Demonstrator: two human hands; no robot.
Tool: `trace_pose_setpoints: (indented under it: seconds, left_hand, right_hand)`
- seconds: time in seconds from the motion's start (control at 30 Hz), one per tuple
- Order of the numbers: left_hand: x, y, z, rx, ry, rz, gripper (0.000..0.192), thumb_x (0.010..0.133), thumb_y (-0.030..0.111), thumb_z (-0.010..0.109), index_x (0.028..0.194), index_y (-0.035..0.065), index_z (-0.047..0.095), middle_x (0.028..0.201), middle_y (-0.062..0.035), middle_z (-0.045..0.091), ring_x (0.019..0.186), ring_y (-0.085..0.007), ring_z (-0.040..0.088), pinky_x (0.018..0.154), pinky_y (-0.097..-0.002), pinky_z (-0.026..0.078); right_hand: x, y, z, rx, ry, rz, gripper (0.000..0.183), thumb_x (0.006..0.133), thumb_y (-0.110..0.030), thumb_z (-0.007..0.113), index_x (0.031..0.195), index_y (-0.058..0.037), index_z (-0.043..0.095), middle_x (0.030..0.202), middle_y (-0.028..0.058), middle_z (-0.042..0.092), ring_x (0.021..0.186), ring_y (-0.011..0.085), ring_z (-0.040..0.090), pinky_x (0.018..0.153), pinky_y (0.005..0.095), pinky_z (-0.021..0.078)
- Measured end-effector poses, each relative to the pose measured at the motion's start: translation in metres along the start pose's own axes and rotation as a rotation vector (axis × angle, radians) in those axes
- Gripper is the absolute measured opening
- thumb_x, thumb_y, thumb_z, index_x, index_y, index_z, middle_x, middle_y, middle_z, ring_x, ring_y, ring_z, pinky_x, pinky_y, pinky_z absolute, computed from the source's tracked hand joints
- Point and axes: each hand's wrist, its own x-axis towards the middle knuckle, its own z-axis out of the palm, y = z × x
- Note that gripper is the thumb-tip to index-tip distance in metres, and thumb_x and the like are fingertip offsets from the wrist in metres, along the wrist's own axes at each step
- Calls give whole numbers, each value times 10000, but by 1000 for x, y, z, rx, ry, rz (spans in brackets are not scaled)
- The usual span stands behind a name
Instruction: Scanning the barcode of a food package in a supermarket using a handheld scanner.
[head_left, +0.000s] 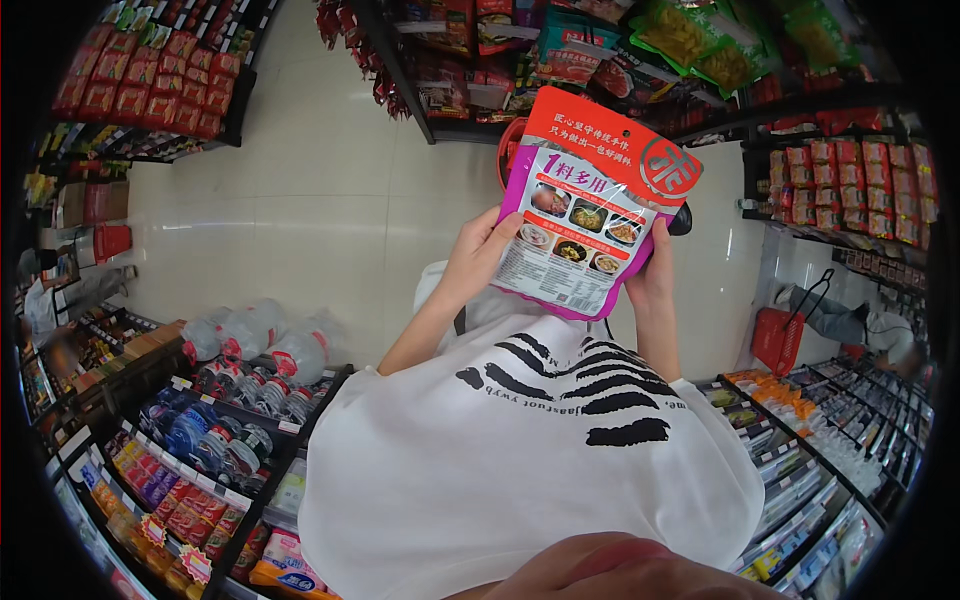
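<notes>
A flat seasoning pouch (577, 217) with a red top, a silver-white panel and purple edges is held up in front of my chest. Its printed side, with small photos of dishes and writing, faces me. My left hand (478, 247) grips the pouch's left edge, thumb on the front and fingers mostly hidden behind. On the opposite edge, my right hand (652, 266) holds it with the thumb along the side. Partly hidden behind the pouch is a red basket-like container (510, 150). A dark rounded object (681, 220) shows past its right edge.
Shelves ahead carry packaged foods, including green bags (697, 45). Packet racks (150, 82) stand at far left and right (851, 191). Bottled drinks (255, 382) fill shelves behind left. A person (889, 337) is at right near a red shopping basket (780, 341); another (49, 315) at left.
</notes>
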Motion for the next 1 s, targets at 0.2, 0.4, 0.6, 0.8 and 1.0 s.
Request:
trace_pose_setpoints:
  seconds: [0.2,0.4,0.6,0.8,1.0]
  left_hand:
    - [16,-5,9,-82,121,-14,346,948,280,465,1048,-35,565,914,-34,610,823,-62,514,736,-212,416]
    - [40,-4,16,-52,92,-47,338,945,285,471,1081,-10,563,987,-42,611,885,-75,535,789,-215,411]
    - [70,3,35,-85,110,-157,341,944,287,471,1094,-6,561,964,-35,619,861,-64,534,761,-215,422]
    - [107,8,43,-119,125,-182,348,945,280,462,1127,-6,543,1045,-49,603,934,-92,542,823,-232,409]
    - [140,-9,49,-288,244,-255,392,944,309,435,1140,-15,537,1061,-65,609,958,-130,567,836,-262,422]
  right_hand:
    - [-6,6,-23,-56,3,77,496,845,-139,598,1283,-53,381,1227,80,504,1101,201,507,928,348,421]
    - [6,-13,-10,-82,76,56,475,809,-78,618,1241,-42,423,1164,85,542,1054,193,535,897,339,434]
    - [27,-37,-3,-125,125,-40,440,810,-98,606,1219,-42,455,1153,74,550,1059,194,529,903,332,427]
    - [51,-51,-4,-190,117,-107,475,783,-38,632,1222,-27,451,1159,82,538,1056,197,526,899,327,418]
    - [57,-56,-9,-236,-7,-192,443,772,-28,668,1171,-19,477,970,45,548,858,134,549,735,263,445]
